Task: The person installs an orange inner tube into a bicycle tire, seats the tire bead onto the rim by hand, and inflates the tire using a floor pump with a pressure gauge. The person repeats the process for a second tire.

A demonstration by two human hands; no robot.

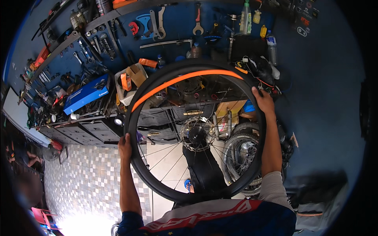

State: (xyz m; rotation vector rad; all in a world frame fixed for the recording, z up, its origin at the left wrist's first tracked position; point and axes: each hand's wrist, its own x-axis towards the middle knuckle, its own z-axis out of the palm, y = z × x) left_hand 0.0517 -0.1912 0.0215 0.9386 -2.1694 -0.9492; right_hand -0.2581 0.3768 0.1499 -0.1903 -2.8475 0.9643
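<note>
I hold a bicycle wheel (145, 170) up in front of me with both hands, one on each side. It has a black tyre (189, 64), thin spokes and a brake disc (188, 144) around the dark hub (197, 135). An orange band (185, 76) curves along the inside of the tyre's upper part; whether it is loose or part of the rim I cannot tell. My left hand (125, 148) grips the left edge of the tyre, thumb on the near face. Higher up, my right hand (264, 101) grips the right edge. Both hands' fingers are partly hidden behind the tyre.
Behind the wheel runs a cluttered workbench (91, 119) with drawers, a blue box (86, 94) and a white basket (125, 98). Tools hang on the blue wall (177, 23). More bicycle wheels (241, 151) stand below on the right. A person (29, 155) is at the far left.
</note>
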